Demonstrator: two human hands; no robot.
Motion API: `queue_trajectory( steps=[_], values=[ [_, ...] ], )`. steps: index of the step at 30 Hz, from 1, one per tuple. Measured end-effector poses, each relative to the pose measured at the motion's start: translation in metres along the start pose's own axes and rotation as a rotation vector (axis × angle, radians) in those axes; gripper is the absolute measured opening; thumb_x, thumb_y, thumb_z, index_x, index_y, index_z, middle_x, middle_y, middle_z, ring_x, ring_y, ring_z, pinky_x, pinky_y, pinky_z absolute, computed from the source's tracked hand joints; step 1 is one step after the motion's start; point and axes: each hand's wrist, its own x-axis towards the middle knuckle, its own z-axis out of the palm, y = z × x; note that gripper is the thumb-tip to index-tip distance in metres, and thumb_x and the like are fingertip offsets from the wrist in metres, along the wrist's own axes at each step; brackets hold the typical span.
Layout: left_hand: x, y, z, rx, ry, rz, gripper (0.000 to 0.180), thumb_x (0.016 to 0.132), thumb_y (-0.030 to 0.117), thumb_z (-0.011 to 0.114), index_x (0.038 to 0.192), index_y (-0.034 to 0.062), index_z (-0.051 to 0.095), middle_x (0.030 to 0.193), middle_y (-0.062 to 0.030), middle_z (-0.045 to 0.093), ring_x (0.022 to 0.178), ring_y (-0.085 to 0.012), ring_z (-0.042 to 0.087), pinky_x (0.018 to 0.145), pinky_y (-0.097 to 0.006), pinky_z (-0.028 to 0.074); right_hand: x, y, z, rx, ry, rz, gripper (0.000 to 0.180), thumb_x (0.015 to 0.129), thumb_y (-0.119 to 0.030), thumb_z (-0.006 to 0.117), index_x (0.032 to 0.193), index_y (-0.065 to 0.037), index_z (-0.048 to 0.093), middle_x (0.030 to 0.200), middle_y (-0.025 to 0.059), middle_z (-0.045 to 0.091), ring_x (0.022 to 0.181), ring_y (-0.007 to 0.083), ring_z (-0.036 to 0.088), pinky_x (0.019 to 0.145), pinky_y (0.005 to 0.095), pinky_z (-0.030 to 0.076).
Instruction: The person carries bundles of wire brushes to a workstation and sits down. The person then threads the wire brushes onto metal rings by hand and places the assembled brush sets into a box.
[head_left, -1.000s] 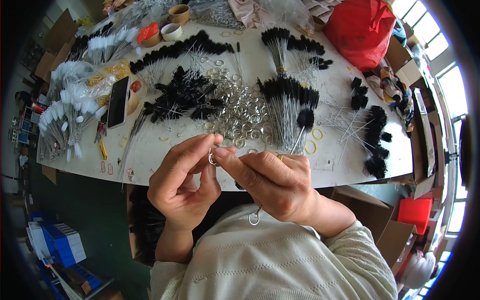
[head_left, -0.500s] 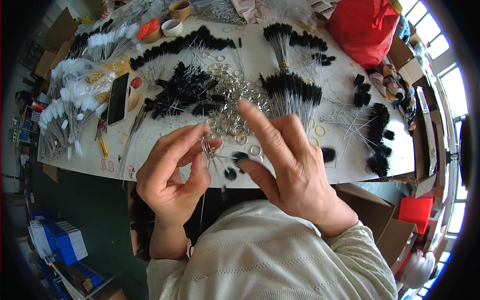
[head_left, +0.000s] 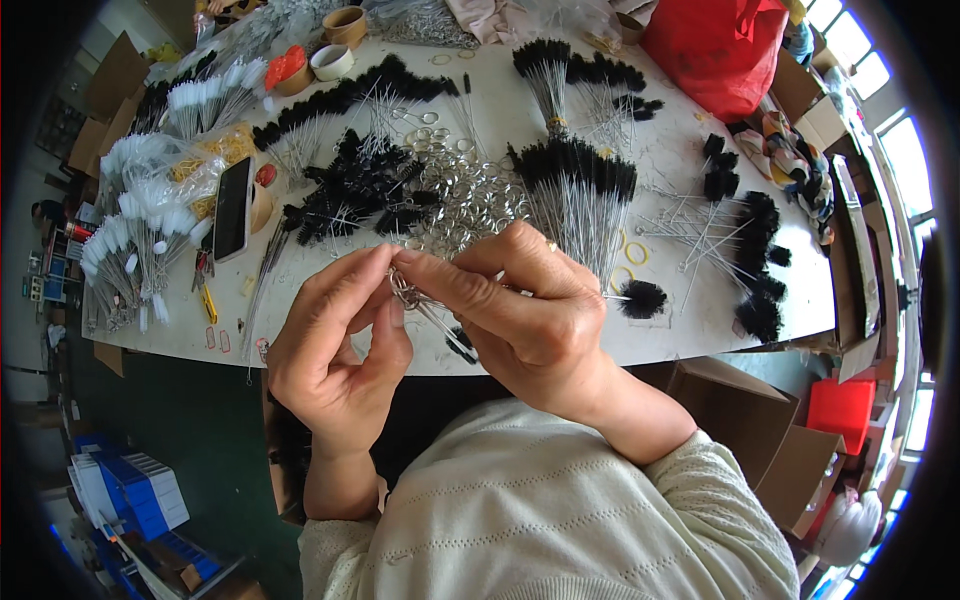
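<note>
My left hand (head_left: 335, 350) and my right hand (head_left: 520, 315) meet over the near edge of a white table (head_left: 680, 330). Between their fingertips they pinch a small metal key ring (head_left: 404, 292) with thin wire-handled brushes (head_left: 445, 330) hanging from it, slanting down to the right. A loose black-tipped brush (head_left: 640, 297) lies just right of my right hand. Behind the hands lies a heap of metal rings (head_left: 470, 195) and bundles of black wire brushes (head_left: 575, 175).
White-tipped brushes (head_left: 140, 235) are piled at the left beside a black phone (head_left: 233, 208). Tape rolls (head_left: 330, 62) and a red bag (head_left: 715, 45) sit at the far side. Cardboard boxes (head_left: 770, 440) stand on the floor at the right, blue boxes (head_left: 130, 490) at the left.
My right hand, which was spread flat over the table half a second ago, has closed back onto the ring beside my left fingers. The brush bundle now hangs between both hands.
</note>
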Motion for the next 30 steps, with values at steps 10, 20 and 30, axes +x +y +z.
queue_trajectory(
  steps=[10, 20, 30],
  values=[
    [0.002, 0.001, 0.006, 0.019, 0.0, 0.052, 0.031, 0.078, -0.01, 0.059, 0.109, -0.0083, 0.059, 0.102, -0.0189, 0.062, 0.084, -0.0191, 0.065, 0.068, -0.024, 0.057, -0.013, 0.002, -0.013, -0.123, -0.143, -0.046, 0.044, 0.061, -0.001, 0.064, 0.104, -0.008, 0.067, 0.076, 0.0002, 0.048, 0.065, 0.0138, 0.052, 0.044, 0.0257, 0.044],
    [0.006, 0.012, 0.013, 0.007, -0.032, 0.038, 0.031, 0.077, -0.013, 0.059, 0.108, -0.0077, 0.06, 0.103, -0.0181, 0.061, 0.085, -0.0184, 0.064, 0.068, -0.024, 0.056, -0.003, 0.001, -0.015, 0.078, 0.079, 0.019, 0.039, 0.059, 0.004, 0.068, 0.097, -0.006, 0.068, 0.073, 0.0014, 0.055, 0.063, 0.0165, 0.055, 0.049, 0.0269, 0.046],
    [-0.002, 0.008, 0.025, -0.023, 0.052, 0.02, 0.033, 0.076, -0.014, 0.058, 0.108, -0.0073, 0.06, 0.104, -0.0181, 0.062, 0.082, -0.0161, 0.063, 0.066, -0.021, 0.055, -0.01, 0.007, -0.021, 0.029, -0.003, -0.025, 0.028, 0.066, 0.0, 0.067, 0.094, -0.005, 0.067, 0.071, 0.0017, 0.048, 0.061, 0.0153, 0.052, 0.044, 0.0267, 0.043]
  ],
)
